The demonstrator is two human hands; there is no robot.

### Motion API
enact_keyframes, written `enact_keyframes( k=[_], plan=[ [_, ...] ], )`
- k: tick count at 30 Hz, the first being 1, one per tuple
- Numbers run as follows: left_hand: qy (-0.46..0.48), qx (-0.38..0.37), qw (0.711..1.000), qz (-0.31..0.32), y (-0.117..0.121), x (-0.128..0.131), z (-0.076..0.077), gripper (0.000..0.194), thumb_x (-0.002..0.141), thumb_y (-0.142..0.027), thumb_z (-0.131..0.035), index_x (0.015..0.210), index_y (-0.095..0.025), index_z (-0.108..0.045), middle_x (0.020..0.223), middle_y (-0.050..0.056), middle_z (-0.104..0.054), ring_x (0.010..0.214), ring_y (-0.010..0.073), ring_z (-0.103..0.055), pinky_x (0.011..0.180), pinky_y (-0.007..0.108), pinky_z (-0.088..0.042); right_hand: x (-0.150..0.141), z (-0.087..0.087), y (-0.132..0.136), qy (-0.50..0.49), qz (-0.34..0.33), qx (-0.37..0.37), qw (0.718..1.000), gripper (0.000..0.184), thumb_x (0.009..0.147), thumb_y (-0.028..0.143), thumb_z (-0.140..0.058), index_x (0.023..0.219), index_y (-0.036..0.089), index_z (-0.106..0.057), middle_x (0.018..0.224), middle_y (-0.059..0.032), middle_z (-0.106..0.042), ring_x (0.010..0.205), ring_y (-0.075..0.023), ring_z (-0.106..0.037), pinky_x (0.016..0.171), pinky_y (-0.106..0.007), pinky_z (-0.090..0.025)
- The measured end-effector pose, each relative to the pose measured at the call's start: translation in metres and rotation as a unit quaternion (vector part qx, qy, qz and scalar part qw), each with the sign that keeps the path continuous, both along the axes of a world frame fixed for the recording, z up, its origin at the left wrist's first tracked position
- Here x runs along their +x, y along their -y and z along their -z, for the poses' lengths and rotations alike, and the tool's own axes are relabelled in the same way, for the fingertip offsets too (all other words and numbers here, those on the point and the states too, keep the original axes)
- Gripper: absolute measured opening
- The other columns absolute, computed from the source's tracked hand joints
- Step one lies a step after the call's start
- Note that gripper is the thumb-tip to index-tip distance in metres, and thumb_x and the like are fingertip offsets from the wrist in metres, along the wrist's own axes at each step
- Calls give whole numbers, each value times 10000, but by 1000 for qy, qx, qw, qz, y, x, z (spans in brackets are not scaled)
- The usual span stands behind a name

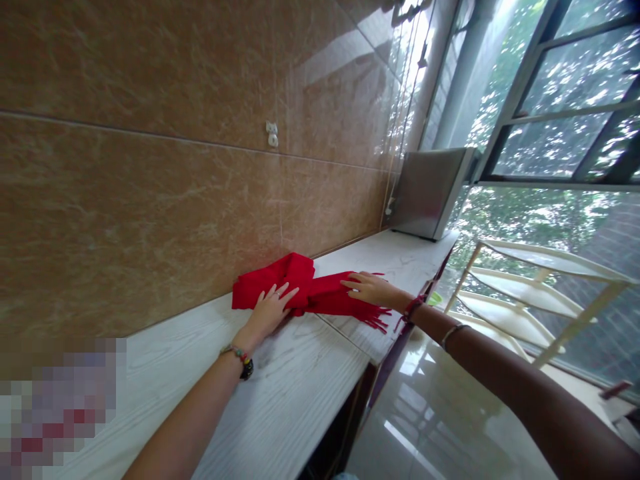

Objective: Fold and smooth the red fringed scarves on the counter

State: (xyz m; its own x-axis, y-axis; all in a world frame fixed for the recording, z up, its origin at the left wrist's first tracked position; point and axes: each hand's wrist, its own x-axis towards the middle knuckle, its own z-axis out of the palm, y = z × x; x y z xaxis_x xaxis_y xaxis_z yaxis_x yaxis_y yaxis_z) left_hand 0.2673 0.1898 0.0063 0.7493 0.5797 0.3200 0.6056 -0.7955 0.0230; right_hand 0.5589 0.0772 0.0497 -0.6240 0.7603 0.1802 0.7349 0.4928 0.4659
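Note:
A red scarf (327, 293) with fringed ends lies on the white wood-grain counter (295, 367), close against the tiled wall. Its left part is bunched and folded over; the right part stretches out flat, with the fringe hanging toward the counter's front edge. My left hand (270, 310) rests on the scarf's folded part, fingers spread, a beaded bracelet on the wrist. Farther right, my right hand (370, 290) lies over the flat part near the fringe, fingers stretched out. Both palms face down and hide some of the cloth.
A brown tiled wall (150, 200) runs along the back, with a small white hook (272, 133) on it. A grey metallic box-shaped appliance (430, 190) stands at the counter's far end. Right of the counter is a cream tiered shelf (530, 293) by the windows.

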Motion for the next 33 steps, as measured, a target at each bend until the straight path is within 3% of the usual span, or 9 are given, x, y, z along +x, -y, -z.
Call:
enact_keyframes(
  k=[4, 8, 15, 19, 22, 26, 29, 33],
  plan=[
    [-22, 19, 999, -32, 3, -1, 11, 540, 841, -189, -390, 1346, -324, -254, 1435, 48, -239, 1290, 314, -217, 986, 513, -227, -2, 34, 6, -29, 12, -16, 999, 267, 892, 155, -352, 1021, 157, -586, 1250, -89, -491, 1114, -213, -450, 871, -369, -411],
    [-40, 46, 998, -13, -2, -7, 4, 569, 836, -61, -279, 1346, -313, -259, 1425, 46, -267, 1286, 268, -249, 982, 469, -261, -7, 52, 7, -131, 59, 20, 989, 301, 904, 207, -338, 1109, 151, -550, 1167, -91, -556, 1061, -186, -500, 873, -341, -426],
    [-49, 61, 997, 0, 0, -14, 10, 586, 830, -63, -292, 1350, -328, -237, 1432, 41, -249, 1289, 271, -238, 992, 468, -252, -4, 47, 15, -124, 16, 5, 992, 309, 875, 120, -343, 1106, 143, -547, 1147, -119, -571, 1060, -190, -512, 890, -372, -408],
    [-67, 7, 998, -18, 1, -13, 5, 723, 731, 9, -333, 1358, -330, -210, 1452, 31, -185, 1308, 295, -168, 996, 518, -213, 0, 53, 17, -175, 92, 16, 980, 468, 781, 36, -369, 1237, 114, -435, 1241, -133, -498, 1165, -207, -422, 940, -397, -359],
    [-95, -56, 993, -33, 7, 4, -11, 798, 655, -13, -423, 1369, -289, -197, 1464, 79, -102, 1316, 336, -59, 983, 586, -154, 1, 51, 13, -211, 149, -12, 966, 576, 711, 21, -388, 1280, 107, -384, 1272, -136, -463, 1167, -206, -415, 943, -372, -353],
    [-54, -44, 997, 36, 18, 42, -23, 640, 758, -271, -486, 1355, -256, -254, 1459, 93, -132, 1323, 320, -38, 1005, 571, -102, -2, 40, 5, -186, 180, -51, 965, 445, 789, 57, -360, 1202, 170, -482, 1135, -104, -554, 1027, -178, -514, 859, -312, -399],
    [-29, -33, 998, 53, 18, 63, -11, 482, 844, -435, -362, 1293, -261, -388, 1404, 74, -307, 1307, 332, -134, 991, 587, -120, 2, 34, 7, -139, 190, -48, 971, 320, 847, 126, -366, 1107, 191, -542, 1034, -98, -578, 921, -180, -540, 779, -299, -420],
    [-12, -15, 999, 51, 10, 66, 12, 441, 842, -470, -363, 1236, -301, -465, 1350, 39, -405, 1280, 358, -191, 970, 608, -124, 36, 30, 28, -121, 201, -75, 969, 247, 810, 87, -411, 951, 170, -596, 931, -94, -585, 798, -171, -553, 689, -281, -433]
  ],
)
